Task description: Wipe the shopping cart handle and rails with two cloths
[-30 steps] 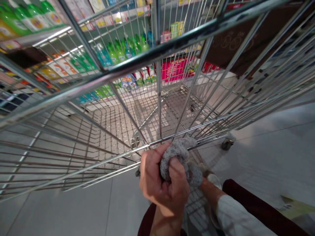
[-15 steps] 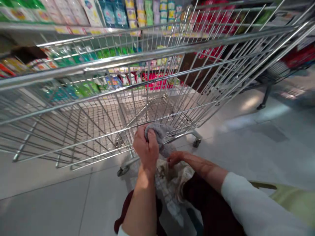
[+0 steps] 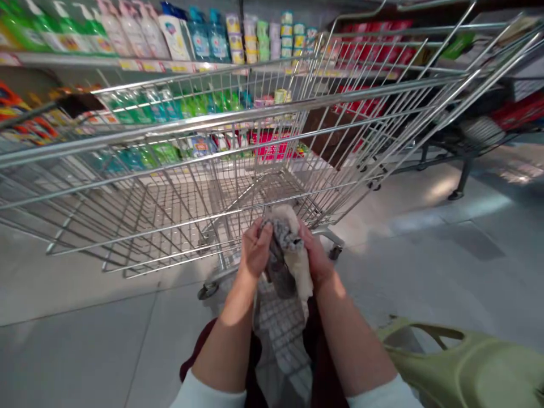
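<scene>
Bunched cloths fill the space between my two hands, close to the shopping cart's lower rail. My left hand (image 3: 255,249) is closed on a grey cloth (image 3: 283,272) with a speckled upper part. Across from it, my right hand (image 3: 317,258) grips a cream cloth (image 3: 300,269) that folds over the grey one. Below them, a pale checked cloth (image 3: 283,323) hangs down between my knees. The metal shopping cart (image 3: 221,147) stands right in front of my hands, its wire basket tilted toward me in view.
Shelves (image 3: 191,67) behind the cart carry pump bottles (image 3: 136,31), tubs and a pink basket (image 3: 272,145). A green plastic piece (image 3: 463,362), perhaps a stool, stands at lower right. More carts (image 3: 463,147) stand at right on the tiled floor (image 3: 446,255).
My right hand has come up from below, bringing the cream cloth beside the grey one. Both hands now face each other around the cloths. The view has shifted slightly.
</scene>
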{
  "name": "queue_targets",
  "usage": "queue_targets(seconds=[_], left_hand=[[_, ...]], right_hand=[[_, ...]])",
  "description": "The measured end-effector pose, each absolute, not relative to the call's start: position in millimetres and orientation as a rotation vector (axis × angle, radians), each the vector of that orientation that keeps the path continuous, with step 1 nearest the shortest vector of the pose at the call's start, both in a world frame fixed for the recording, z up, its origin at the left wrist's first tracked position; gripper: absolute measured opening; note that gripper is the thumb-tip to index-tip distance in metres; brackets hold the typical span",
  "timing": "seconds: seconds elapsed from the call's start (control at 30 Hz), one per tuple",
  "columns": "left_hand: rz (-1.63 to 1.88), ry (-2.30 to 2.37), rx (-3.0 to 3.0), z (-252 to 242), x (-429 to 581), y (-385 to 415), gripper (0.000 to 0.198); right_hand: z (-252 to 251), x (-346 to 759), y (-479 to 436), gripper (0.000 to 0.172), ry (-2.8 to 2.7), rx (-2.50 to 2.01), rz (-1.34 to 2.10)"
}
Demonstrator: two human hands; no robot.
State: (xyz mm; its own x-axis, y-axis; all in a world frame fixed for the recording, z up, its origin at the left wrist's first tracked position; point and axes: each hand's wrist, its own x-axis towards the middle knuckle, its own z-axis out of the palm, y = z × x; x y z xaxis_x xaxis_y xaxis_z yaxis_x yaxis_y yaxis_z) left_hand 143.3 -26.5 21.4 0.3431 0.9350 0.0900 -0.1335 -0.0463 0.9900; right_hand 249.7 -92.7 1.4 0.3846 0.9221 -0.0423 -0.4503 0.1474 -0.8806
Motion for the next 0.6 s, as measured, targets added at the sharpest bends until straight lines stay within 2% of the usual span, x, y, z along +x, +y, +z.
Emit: queue_targets(seconds=[0.07, 0.13, 0.27, 0.37, 0.47, 0.6], left_hand=[[1.045, 0.805, 1.041, 22, 145, -27, 0.032], [0.975, 0.789, 0.854, 21, 146, -27, 0.037], [0.847, 0.849, 0.741, 16, 154, -28, 0.033], [0.745, 0.936, 0.426, 15, 166, -32, 0.028], [0.682, 0.89, 0.197, 15, 179, -45, 0.037], [0.799, 0.767, 0.337, 11, 194, -65, 0.036]], right_hand=[[6, 254, -99, 0.059, -0.561, -0.915, 1.196], [9, 265, -104, 0.062, -0.514, -0.95, 1.166], [16, 291, -110, 0.048, -0.376, -1.003, 0.97], [15, 298, -107, 0.04, -0.339, -1.1, 0.845], [7, 293, -93, 0.037, -0.332, -1.22, 0.689], [-1, 282, -81, 0.038, -0.467, -1.349, 0.582]])
